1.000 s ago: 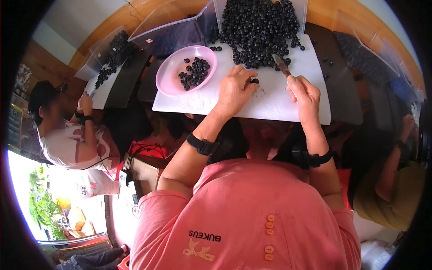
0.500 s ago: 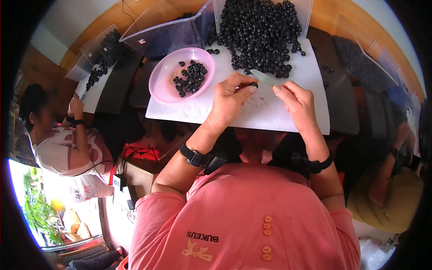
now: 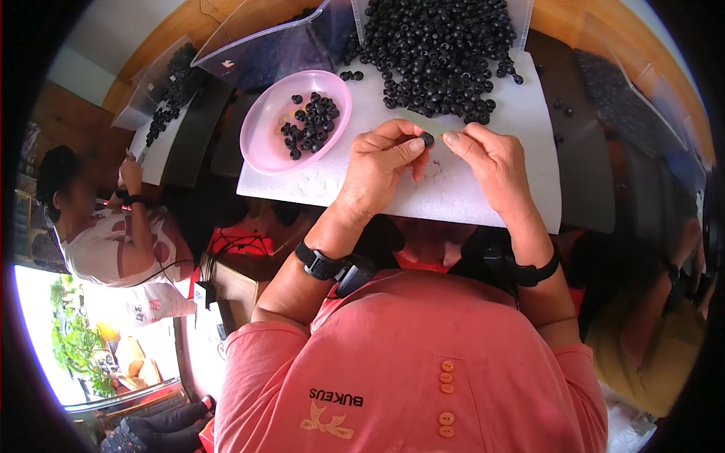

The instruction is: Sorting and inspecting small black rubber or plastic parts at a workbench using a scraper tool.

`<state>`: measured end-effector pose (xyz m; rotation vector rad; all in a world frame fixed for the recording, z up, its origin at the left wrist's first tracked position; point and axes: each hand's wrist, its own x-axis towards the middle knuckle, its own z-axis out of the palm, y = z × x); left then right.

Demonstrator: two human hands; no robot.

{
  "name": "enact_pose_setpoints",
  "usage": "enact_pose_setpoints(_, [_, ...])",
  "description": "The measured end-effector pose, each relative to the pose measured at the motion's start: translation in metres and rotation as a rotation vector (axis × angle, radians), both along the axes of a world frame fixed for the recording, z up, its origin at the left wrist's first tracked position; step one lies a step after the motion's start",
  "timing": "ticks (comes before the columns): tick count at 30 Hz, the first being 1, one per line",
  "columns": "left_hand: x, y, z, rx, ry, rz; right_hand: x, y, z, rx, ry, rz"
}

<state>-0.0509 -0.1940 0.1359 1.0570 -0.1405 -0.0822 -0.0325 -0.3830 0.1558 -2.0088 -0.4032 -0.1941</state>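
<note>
A small black round part [image 3: 428, 140] is pinched between the thumb and fingers of my left hand [image 3: 377, 164]. My right hand [image 3: 495, 164] grips a knife with a thin pale blade [image 3: 424, 123], which lies just above the part, near my left fingers. Its handle is hidden in my right hand. Both hands are over a white board [image 3: 521, 200]. To their left, a pink bowl [image 3: 252, 147] holds several of the same black parts [image 3: 313, 124]. Just beyond my hands spreads a large heap of black parts [image 3: 438, 64], many with a hole showing.
The heap spills from a clear plastic bin [image 3: 521, 23]; another clear bin [image 3: 264, 49] stands at the far left. A co-worker [image 3: 136, 241] sits at left by a similar board [image 3: 155, 162]. Another person [image 3: 642, 340] is at right, near a bin of black parts [image 3: 623, 98].
The knife blade has turned flatter and moved left, above the black part. My right hand has shifted slightly left, and the held part shows more. The whole view has shifted slightly.
</note>
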Motion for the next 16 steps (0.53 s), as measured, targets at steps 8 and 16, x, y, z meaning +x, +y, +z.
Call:
enact_pose_setpoints(8, [-0.003,0.001,0.006,-0.002,-0.017,-0.025,0.003,-0.003,-0.001,-0.013,-0.038,0.057])
enact_pose_setpoints(16, [-0.012,0.005,0.004,0.062,-0.036,-0.051,0.003,-0.002,-0.002,-0.006,-0.107,0.13])
